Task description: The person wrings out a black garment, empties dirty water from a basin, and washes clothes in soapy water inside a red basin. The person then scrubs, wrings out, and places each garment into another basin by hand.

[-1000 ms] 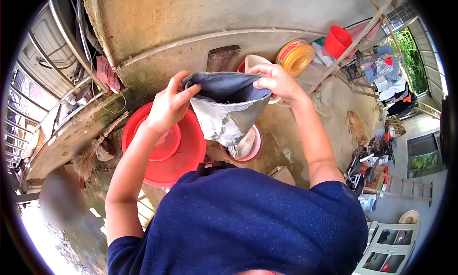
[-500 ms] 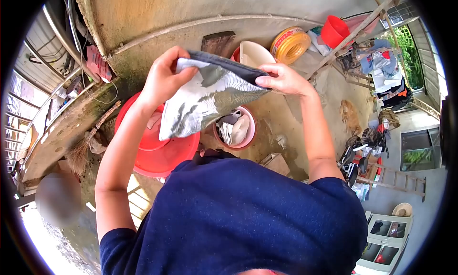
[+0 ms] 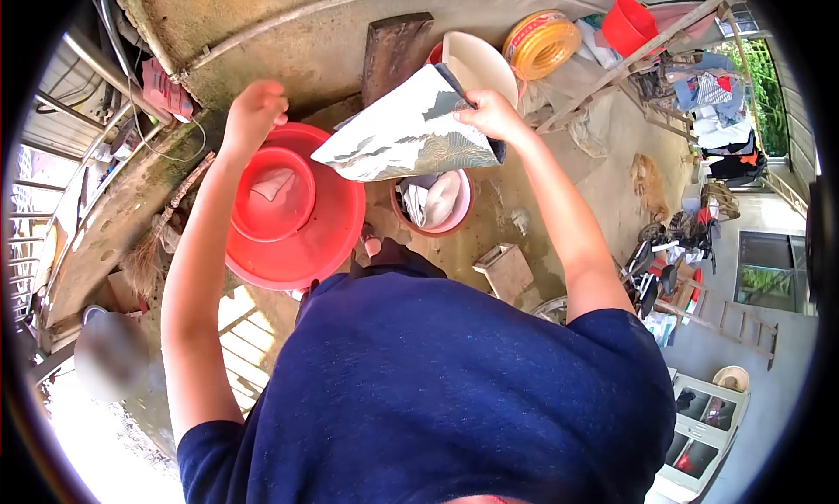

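My right hand [image 3: 494,118] grips the dark-edged side of a white and grey patterned cloth [image 3: 411,124], with the thumb on top. The cloth hangs slanting in the air, its white end reaching left over the rim of a large red basin [image 3: 336,233]. My left hand [image 3: 253,118] is raised at the left, apart from the cloth. Its fingers are curled in and nothing shows in them. Inside the large basin sits a smaller red basin [image 3: 306,189] with a pale piece of cloth [image 3: 273,184]. Below the held cloth stands a pinkish bucket [image 3: 464,208] holding white and grey cloths [image 3: 428,198].
A cream basin [image 3: 472,54], a dark board [image 3: 384,62] and a yellow hose coil [image 3: 544,45] stand along the wall. A small stool-like block [image 3: 507,270] is near my feet. A twig broom [image 3: 157,242] leans left. A dog [image 3: 648,182] lies to the right.
My left hand has let go of the cloth and moved left. My right hand still holds it, and the cloth has tilted and swung right. The view has shifted slightly.
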### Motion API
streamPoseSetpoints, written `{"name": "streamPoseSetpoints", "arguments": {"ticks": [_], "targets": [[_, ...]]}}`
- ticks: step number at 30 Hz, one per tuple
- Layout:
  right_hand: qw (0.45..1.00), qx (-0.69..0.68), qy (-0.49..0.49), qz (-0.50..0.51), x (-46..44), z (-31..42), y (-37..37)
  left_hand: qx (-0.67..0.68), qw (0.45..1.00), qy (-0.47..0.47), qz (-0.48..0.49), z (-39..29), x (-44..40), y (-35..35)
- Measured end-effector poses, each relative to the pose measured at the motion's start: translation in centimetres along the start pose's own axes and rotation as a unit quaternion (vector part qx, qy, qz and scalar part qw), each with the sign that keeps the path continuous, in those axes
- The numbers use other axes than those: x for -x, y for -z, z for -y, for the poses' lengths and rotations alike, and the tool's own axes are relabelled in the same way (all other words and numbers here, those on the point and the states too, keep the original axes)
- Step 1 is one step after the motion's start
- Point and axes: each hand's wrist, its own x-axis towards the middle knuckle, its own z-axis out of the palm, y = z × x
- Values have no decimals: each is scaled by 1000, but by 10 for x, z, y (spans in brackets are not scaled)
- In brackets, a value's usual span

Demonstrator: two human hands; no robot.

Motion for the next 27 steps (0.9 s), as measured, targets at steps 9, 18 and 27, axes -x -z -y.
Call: {"name": "streamPoseSetpoints", "arguments": {"ticks": [9,18,27], "targets": [[970,159,-184,-24,15,-125,-76,3,956,285,67,167,108,-40],[950,119,-248,145,56,-252,-282,-18,908,398,127,274,171,-119],[809,183,-539,-147,-16,-410,-276,18,886,455,86,357,153,-154]]}}
